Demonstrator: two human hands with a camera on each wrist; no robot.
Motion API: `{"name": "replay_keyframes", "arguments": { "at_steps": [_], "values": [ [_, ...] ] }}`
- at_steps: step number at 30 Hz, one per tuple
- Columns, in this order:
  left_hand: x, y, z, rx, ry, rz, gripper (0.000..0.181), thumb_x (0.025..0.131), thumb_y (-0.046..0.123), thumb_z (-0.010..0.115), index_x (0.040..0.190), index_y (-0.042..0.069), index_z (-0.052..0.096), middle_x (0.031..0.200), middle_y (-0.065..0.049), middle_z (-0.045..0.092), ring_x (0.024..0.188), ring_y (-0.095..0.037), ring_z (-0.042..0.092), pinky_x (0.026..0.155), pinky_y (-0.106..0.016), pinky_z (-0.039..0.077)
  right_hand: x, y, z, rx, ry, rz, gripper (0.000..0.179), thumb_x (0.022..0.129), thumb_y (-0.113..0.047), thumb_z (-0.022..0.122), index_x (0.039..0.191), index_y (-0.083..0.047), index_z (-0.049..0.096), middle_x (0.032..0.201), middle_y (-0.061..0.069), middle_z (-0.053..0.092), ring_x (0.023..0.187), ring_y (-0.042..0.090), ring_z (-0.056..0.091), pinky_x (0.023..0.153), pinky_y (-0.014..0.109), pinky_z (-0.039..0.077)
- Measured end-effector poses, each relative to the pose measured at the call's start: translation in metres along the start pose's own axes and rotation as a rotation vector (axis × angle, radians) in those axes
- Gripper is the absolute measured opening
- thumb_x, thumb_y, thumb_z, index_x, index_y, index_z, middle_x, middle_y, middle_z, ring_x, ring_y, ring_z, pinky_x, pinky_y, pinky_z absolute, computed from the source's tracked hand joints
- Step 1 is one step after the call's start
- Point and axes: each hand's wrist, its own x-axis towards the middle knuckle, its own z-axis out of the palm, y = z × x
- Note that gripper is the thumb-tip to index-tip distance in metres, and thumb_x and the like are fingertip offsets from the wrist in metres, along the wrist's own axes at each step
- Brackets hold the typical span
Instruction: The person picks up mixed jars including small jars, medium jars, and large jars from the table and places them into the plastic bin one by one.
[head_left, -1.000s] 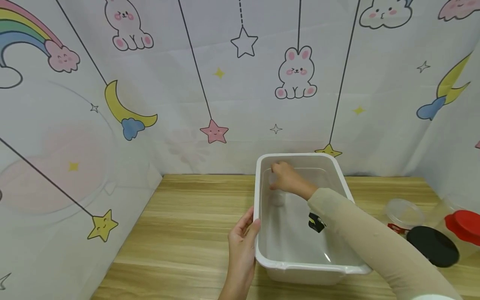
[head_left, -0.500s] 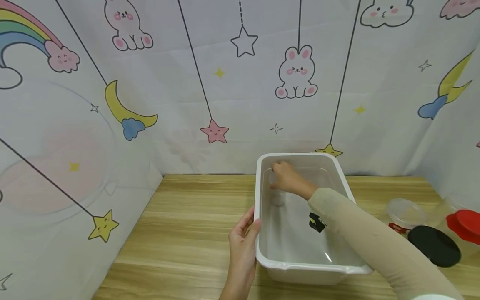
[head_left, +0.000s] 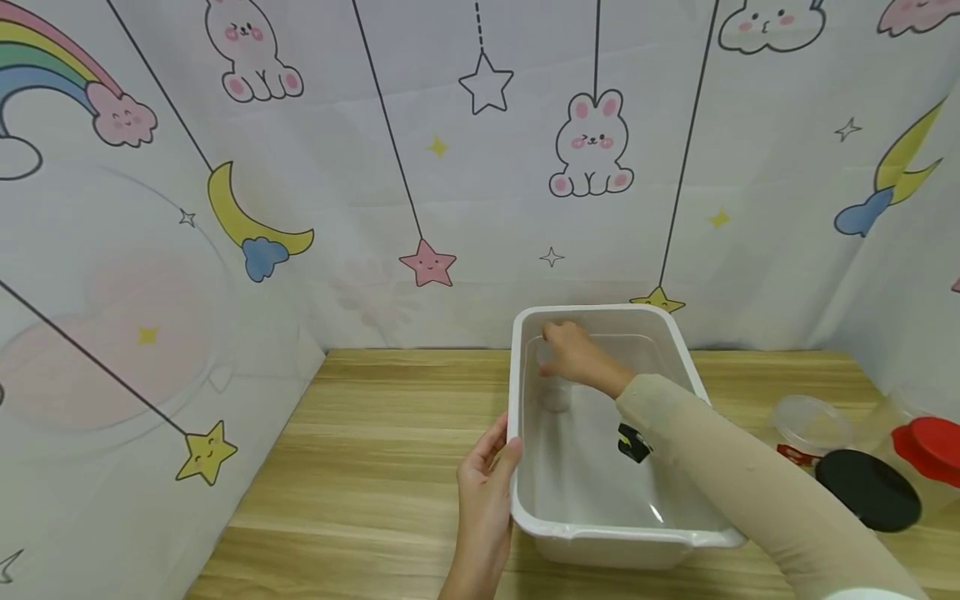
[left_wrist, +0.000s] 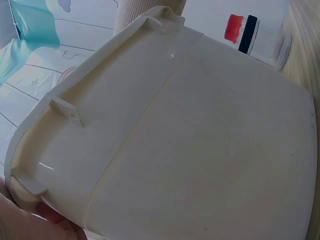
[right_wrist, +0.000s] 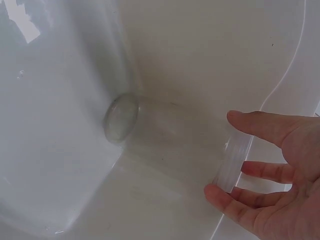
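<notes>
A deep white plastic basin (head_left: 637,537) stands on the wooden table. My left hand (head_left: 483,492) grips its left rim, thumb on top and fingers beneath; in the left wrist view only part of that hand (left_wrist: 25,217) shows at the lower left corner, against the basin's outer wall (left_wrist: 200,140). Inside, at the far left corner, my right hand (head_left: 579,360) holds a clear cylindrical container by its top end. The right wrist view has the thumb and fingers of this hand (right_wrist: 280,175) spread around the end of the clear container (right_wrist: 121,120), whose round base meets the basin floor.
Beside my right sleeve (head_left: 720,467) shows a small black item (head_left: 633,444) with a yellow mark. To the basin's right lie a clear round container (head_left: 810,423), a black disc-shaped lid (head_left: 868,492) and a red lid (head_left: 933,450). A printed cloth (head_left: 487,183) hangs behind.
</notes>
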Motion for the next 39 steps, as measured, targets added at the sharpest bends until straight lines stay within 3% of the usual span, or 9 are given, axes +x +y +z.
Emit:
{"name": "replay_keyframes", "arguments": {
  "at_steps": [16,25,39],
  "values": [
    [0.0,-0.001,0.0,0.001,0.012,-0.001,0.044,0.1,0.006,0.058,0.141,-0.007,0.049,0.126,-0.013,0.061,0.107,-0.02,0.061,0.087,-0.034,0.056,0.003,0.003,-0.011,0.038,-0.021,0.006,0.044,0.073,-0.01,0.086,0.099,0.01,0.058,0.099,0.026,0.066,0.089,0.035,0.061,0.08,0.046,0.052],
    [0.001,-0.001,0.0,-0.002,0.012,-0.002,0.044,0.1,0.006,0.057,0.141,-0.008,0.048,0.128,-0.017,0.059,0.106,-0.02,0.061,0.086,-0.033,0.056,0.005,0.003,-0.025,0.072,-0.042,0.038,0.047,0.076,-0.012,0.085,0.106,0.013,0.059,0.101,0.026,0.065,0.085,0.031,0.056,0.077,0.044,0.051],
    [0.0,-0.001,0.001,-0.002,0.011,0.001,0.044,0.101,0.006,0.057,0.141,-0.008,0.049,0.131,-0.02,0.057,0.108,-0.02,0.061,0.087,-0.033,0.056,0.006,-0.003,-0.047,0.068,-0.087,0.11,0.051,0.081,-0.015,0.083,0.115,0.011,0.057,0.108,0.024,0.063,0.091,0.032,0.056,0.08,0.043,0.052]
  ]
}}
